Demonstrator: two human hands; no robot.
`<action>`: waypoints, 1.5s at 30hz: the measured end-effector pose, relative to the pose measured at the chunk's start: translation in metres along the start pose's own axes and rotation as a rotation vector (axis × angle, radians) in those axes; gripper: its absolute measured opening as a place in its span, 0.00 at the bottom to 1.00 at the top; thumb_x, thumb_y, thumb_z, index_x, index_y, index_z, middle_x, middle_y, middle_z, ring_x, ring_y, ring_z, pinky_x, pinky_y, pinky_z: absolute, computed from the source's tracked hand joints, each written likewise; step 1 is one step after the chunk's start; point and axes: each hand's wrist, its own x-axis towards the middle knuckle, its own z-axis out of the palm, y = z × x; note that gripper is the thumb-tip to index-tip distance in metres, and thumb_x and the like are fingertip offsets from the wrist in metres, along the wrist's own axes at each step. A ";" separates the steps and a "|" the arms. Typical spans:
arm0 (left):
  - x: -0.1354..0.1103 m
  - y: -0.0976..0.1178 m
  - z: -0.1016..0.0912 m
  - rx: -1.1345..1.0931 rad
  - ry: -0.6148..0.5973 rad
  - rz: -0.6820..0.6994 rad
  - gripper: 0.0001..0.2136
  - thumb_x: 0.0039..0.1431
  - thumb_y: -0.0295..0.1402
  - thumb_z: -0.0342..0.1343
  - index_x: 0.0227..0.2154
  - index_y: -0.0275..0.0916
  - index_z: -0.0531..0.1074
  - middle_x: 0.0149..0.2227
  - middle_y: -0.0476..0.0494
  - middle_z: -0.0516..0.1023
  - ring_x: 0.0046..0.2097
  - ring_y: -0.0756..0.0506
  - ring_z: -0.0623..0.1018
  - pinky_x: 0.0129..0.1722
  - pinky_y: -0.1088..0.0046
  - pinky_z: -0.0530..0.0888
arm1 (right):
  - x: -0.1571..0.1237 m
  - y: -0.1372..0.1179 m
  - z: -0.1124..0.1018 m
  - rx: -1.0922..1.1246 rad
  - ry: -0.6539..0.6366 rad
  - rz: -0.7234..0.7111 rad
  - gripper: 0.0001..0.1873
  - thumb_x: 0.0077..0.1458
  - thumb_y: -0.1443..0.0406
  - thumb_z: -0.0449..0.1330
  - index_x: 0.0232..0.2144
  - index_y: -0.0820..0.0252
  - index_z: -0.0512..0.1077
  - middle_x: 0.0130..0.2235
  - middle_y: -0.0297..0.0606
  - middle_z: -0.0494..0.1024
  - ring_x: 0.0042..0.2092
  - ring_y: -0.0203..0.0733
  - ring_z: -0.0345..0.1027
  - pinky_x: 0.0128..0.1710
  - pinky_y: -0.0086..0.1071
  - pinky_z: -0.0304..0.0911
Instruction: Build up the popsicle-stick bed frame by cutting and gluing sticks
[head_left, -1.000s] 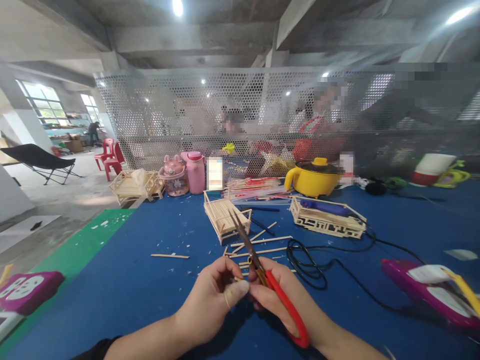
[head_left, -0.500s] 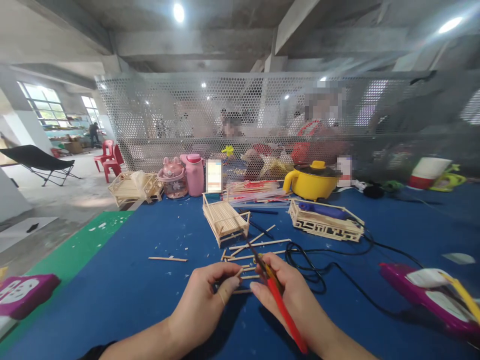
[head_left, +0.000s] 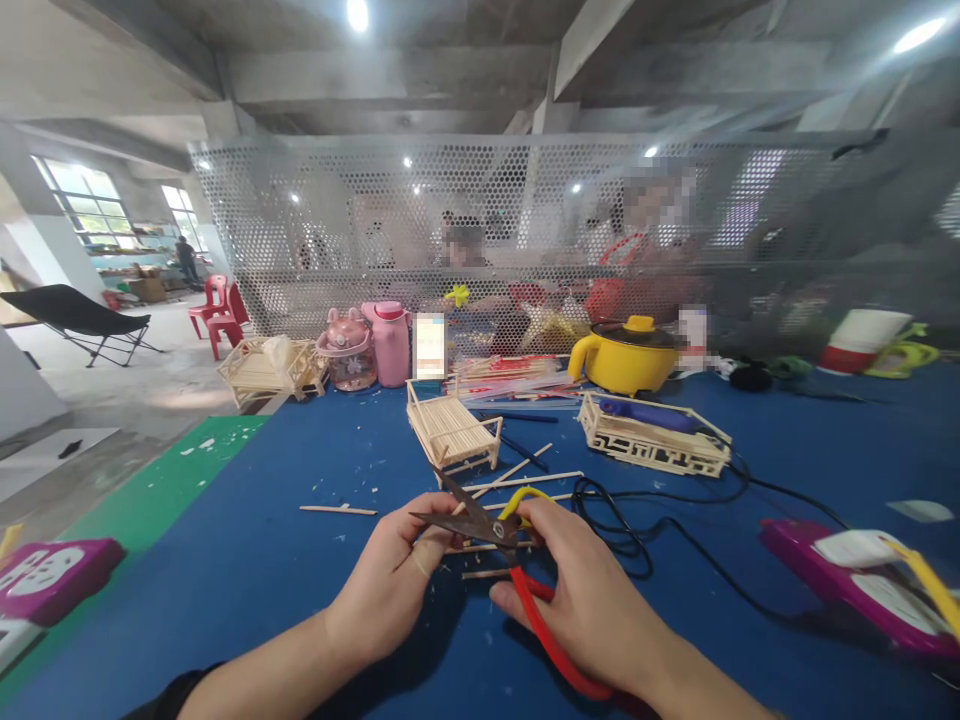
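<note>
My right hand [head_left: 585,600] grips red-and-yellow-handled scissors [head_left: 487,525] low in the middle of the view. The blades are spread and point left, toward my left hand [head_left: 390,585]. My left hand is closed in a pinch on a thin wooden stick [head_left: 480,548] that lies between the blades. Loose wooden sticks [head_left: 525,482] lie on the blue table mat [head_left: 262,560] just beyond my hands. A small model bed of sticks [head_left: 454,428] stands a little farther back.
A black cable [head_left: 622,520] loops right of my hands. A second stick model [head_left: 652,440], a yellow pot [head_left: 626,357], pink bottles [head_left: 390,345] and purple power strips [head_left: 862,585] stand around. Behind a perforated screen [head_left: 337,230] sit other people.
The scissors swung from pointing away from me to pointing left, and their blades opened. Both hands dropped slightly toward the mat, and the stick now sits between the blades.
</note>
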 end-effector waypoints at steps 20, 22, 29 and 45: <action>-0.003 0.002 -0.002 0.294 -0.063 0.216 0.12 0.62 0.34 0.49 0.36 0.39 0.77 0.34 0.45 0.79 0.37 0.48 0.76 0.40 0.76 0.71 | -0.002 0.000 0.000 0.026 -0.033 -0.028 0.17 0.43 0.62 0.63 0.35 0.56 0.61 0.40 0.37 0.69 0.40 0.43 0.62 0.41 0.39 0.60; -0.003 -0.003 -0.003 0.244 -0.036 0.204 0.11 0.62 0.35 0.50 0.38 0.39 0.77 0.34 0.45 0.79 0.36 0.48 0.76 0.39 0.76 0.72 | -0.002 0.001 0.001 0.012 -0.027 -0.029 0.18 0.42 0.62 0.63 0.36 0.56 0.62 0.40 0.38 0.68 0.41 0.44 0.62 0.42 0.40 0.60; -0.003 -0.010 -0.003 0.170 -0.009 0.156 0.11 0.60 0.36 0.51 0.38 0.39 0.76 0.35 0.44 0.80 0.37 0.47 0.77 0.40 0.74 0.73 | -0.003 0.002 0.000 0.011 -0.015 -0.038 0.20 0.41 0.62 0.64 0.37 0.55 0.62 0.41 0.38 0.69 0.42 0.45 0.61 0.43 0.41 0.60; -0.003 -0.007 -0.009 0.442 -0.015 0.338 0.10 0.61 0.28 0.48 0.36 0.38 0.76 0.34 0.44 0.78 0.37 0.48 0.76 0.39 0.74 0.71 | -0.002 0.000 -0.003 -0.093 -0.047 -0.014 0.16 0.41 0.58 0.65 0.30 0.56 0.64 0.33 0.35 0.71 0.35 0.43 0.63 0.34 0.36 0.58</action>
